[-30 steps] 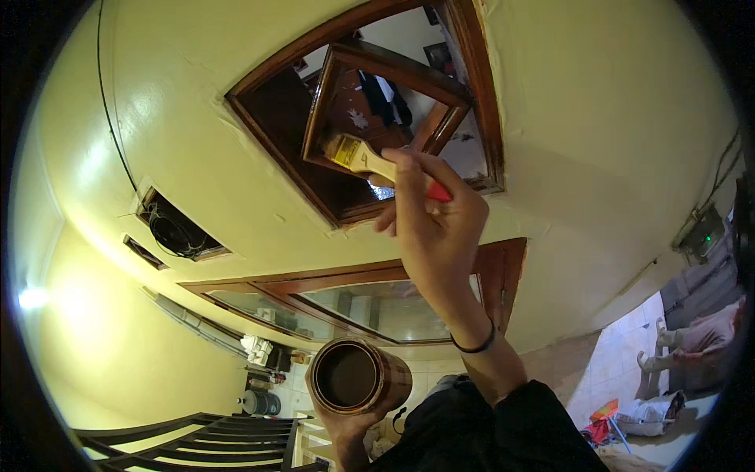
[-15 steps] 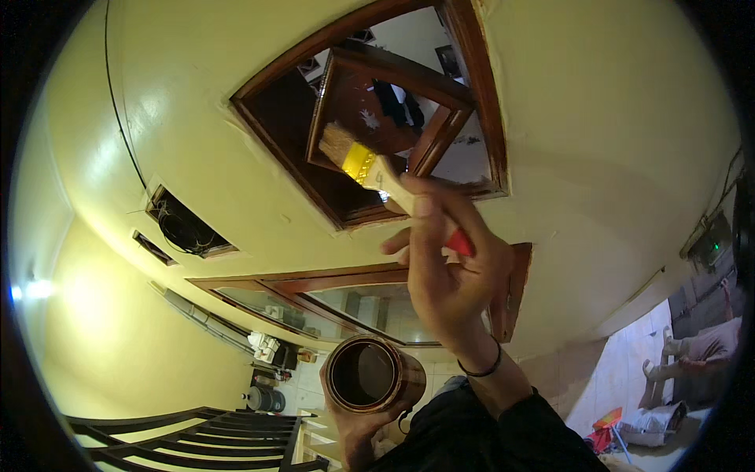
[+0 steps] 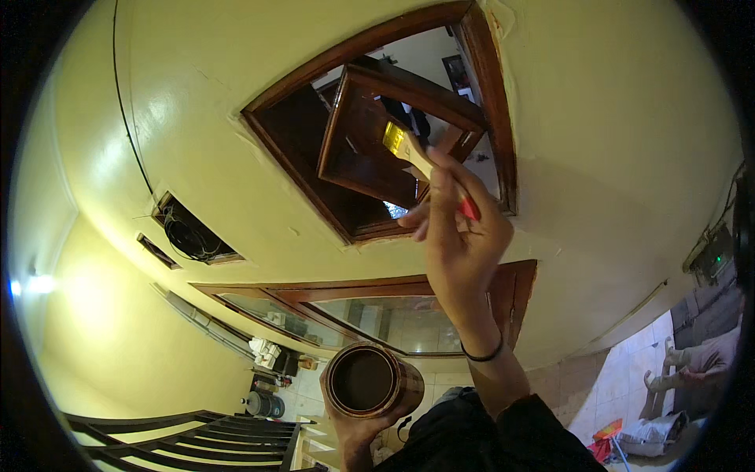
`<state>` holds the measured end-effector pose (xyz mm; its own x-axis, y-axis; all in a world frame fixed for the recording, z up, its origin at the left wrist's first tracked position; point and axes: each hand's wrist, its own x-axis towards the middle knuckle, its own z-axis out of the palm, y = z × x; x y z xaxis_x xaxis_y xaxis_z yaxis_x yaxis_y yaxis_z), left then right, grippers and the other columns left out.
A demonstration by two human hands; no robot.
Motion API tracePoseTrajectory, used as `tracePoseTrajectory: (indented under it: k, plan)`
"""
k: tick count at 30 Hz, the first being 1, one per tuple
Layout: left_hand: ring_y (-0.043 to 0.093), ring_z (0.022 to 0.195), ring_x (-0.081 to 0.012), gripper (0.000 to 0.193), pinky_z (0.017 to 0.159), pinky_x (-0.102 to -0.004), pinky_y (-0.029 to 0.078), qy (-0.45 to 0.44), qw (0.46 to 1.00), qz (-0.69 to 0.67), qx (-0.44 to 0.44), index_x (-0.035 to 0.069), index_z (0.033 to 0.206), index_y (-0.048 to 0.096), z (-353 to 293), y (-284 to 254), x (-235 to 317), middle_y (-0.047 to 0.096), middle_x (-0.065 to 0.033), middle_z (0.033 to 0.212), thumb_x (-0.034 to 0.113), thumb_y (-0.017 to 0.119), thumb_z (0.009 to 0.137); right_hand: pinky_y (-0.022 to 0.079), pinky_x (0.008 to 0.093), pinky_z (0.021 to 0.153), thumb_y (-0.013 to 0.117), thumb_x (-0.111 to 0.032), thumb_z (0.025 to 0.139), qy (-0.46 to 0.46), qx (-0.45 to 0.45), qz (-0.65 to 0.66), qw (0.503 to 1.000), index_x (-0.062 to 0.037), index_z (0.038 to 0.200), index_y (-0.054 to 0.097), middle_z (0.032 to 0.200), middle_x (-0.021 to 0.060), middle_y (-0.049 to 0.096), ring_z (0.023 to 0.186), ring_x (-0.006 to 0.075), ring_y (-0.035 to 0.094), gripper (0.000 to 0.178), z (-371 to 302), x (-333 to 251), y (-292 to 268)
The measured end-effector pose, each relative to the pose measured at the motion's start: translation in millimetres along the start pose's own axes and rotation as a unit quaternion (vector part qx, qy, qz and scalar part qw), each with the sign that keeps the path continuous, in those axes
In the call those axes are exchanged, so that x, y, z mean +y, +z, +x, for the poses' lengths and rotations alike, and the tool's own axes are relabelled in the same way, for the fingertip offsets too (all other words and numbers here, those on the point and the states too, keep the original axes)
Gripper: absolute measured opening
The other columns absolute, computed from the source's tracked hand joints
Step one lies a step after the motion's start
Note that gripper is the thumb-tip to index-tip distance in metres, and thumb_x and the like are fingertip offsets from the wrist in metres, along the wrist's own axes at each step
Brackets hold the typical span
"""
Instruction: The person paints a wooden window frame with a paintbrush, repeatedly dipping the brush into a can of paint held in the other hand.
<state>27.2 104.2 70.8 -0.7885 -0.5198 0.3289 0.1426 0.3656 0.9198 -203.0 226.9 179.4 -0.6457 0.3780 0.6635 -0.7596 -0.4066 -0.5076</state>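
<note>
— How are your hands set?

— My right hand (image 3: 460,236) is raised overhead, wrist bent back, fingers pinched around the paintbrush (image 3: 421,163) handle. The yellow ferrule and bristles point up and left, and the bristles lie against the dark brown window sash (image 3: 370,141). My left hand (image 3: 358,429) is low, below the brush, wrapped around the tin of dark stain (image 3: 370,380), which stands upright and open.

— Where exactly is the brush on that sash?

— On its right part, near the corner where the upper and right rails meet. The sash swings inside the brown window frame (image 3: 495,118), tilted out of it.

— How much room is there around it?

— Left of the sash there is a dark open gap inside the frame. To the right, the sash edge sits close to the frame's right post, with my fingers between them. Below the frame, the door frame (image 3: 393,287) runs across, near my wrist.

— And the rest of the place?

— A pale yellow wall (image 3: 621,157) surrounds the window frame. Left of it, lower down, a wall recess (image 3: 189,236) holds coiled wires. Far below, a black railing (image 3: 189,436) and a tiled floor (image 3: 629,385).
</note>
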Motion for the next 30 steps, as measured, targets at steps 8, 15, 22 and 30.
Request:
tracePoseTrajectory:
  k: [8,15,22,30]
  plan:
    - [0.063,0.126,-0.029,0.12,0.111,-0.0467,0.052,0.014,1.0,-0.025,0.0,0.001,0.145,0.041,3.8,-5.7,-15.2,0.06,-0.0162,0.138,0.026,0.107,0.047,0.055,0.0246,0.055,0.067,-0.005,0.105,-0.022,-0.078,-0.087,0.993,0.001,0.133,0.069,0.103,0.0139,0.079,0.067,0.0149,0.074,0.03,-10.5,-32.3,-20.3]
    - [0.063,0.127,-0.0294,0.119,0.111,-0.0471,0.052,0.025,1.0,-0.003,-0.002,0.002,0.146,0.043,6.2,-0.1,-6.7,0.061,-0.0161,0.138,0.026,0.107,0.047,0.063,0.0337,0.067,0.079,0.005,0.087,-0.261,-0.239,-0.342,0.87,-0.006,0.123,0.077,0.113,0.015,0.076,0.082,0.0262,0.077,0.038,37.1,-35.4,-21.8]
    - [0.064,0.126,-0.0295,0.118,0.112,-0.0475,0.052,0.02,0.998,-0.031,-0.043,0.002,0.145,0.044,14.5,6.6,-6.9,0.061,-0.0158,0.138,0.024,0.106,0.048,0.064,0.0334,0.069,0.081,0.001,0.087,-0.276,-0.159,-0.344,0.883,-0.0082,0.12,0.078,0.113,0.0126,0.075,0.086,0.0249,0.078,0.035,30.4,-40.2,-41.8]
    - [0.063,0.127,-0.0292,0.116,0.112,-0.0474,0.052,-0.004,0.996,-0.09,-0.02,0.002,0.145,0.045,10.0,6.3,-8.9,0.061,-0.016,0.138,0.021,0.106,0.047,0.065,0.0363,0.075,0.078,0.003,0.086,-0.33,-0.16,-0.273,0.889,-0.0007,0.128,0.071,0.118,0.0158,0.073,0.095,0.0295,0.077,0.042,28.3,-35.5,-31.9]
